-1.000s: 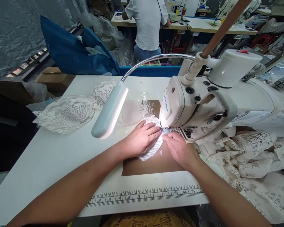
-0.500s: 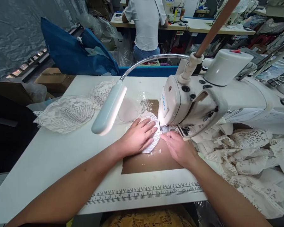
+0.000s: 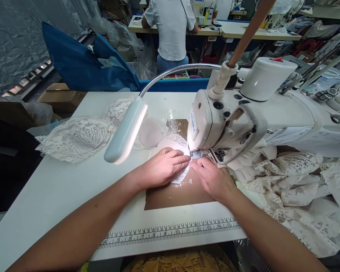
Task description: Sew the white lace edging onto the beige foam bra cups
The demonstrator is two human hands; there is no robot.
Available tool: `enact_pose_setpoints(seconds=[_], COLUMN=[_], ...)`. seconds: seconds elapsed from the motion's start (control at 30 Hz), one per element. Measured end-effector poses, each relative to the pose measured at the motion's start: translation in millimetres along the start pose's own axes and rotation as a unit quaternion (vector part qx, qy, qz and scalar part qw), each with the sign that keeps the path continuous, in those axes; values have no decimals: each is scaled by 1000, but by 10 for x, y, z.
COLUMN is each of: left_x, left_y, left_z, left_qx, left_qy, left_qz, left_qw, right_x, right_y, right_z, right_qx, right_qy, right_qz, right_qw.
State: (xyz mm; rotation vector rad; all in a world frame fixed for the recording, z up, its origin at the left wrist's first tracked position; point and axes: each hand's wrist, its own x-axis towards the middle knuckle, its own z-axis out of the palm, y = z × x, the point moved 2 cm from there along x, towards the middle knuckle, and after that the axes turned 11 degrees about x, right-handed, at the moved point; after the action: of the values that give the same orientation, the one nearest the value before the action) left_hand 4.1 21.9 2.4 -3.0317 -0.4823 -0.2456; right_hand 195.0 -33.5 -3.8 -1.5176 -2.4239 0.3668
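A rounded white lace cup piece (image 3: 174, 140) lies on the table under the needle end of a white sewing machine (image 3: 208, 121). My left hand (image 3: 164, 167) rests over the piece, fingers pressed together, their tips gripping its right edge just before the presser foot. Opposite it, my right hand (image 3: 212, 176) is closed, with thumb and forefinger pinching the same edge. The fingertips of both hands almost meet there. My left hand covers the middle of the piece, and the machine head hides the needle from view.
A lamp (image 3: 126, 130) on a bendy neck hangs over the table left of the machine. Lace cups (image 3: 76, 138) lie at the left, and a heap of lace pieces (image 3: 294, 192) at the right. A person (image 3: 172, 30) sits at another table ahead.
My left hand has gone from lying flat with spread fingers to fingers drawn together at the piece's edge. My right hand stays nearly in place. The whole view has shifted slightly.
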Motion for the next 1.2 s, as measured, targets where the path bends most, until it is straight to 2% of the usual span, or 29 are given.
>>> enact_pose_setpoints(seconds=[0.17,0.3,0.43,0.6,0.73,0.87,1.1,1.2], left_x=[32,38,25,19,11,14,67,58], left_y=[18,-3,-15,-5,0,6,55,57], left_z=[10,-1,-15,-19,2,30,54,29], left_qx=[2,-11,-28,-38,-39,-27,11,-7], left_qy=[-9,9,2,-4,12,33,32,37], left_qz=[-39,-65,-64,-68,-70,-93,-117,-117], left_qw=[999,998,998,997,997,995,993,992], right_x=[17,-2,-41,-52,-43,-49,-59,-62], right_y=[13,42,72,63,44,53,78,83], right_z=[10,29,40,27,11,14,45,52], right_qx=[-22,-12,9,15,17,29,50,48], right_qy=[13,31,56,39,21,31,11,11], right_qz=[23,12,1,5,2,-4,25,36], right_qw=[999,999,998,999,1000,999,998,998])
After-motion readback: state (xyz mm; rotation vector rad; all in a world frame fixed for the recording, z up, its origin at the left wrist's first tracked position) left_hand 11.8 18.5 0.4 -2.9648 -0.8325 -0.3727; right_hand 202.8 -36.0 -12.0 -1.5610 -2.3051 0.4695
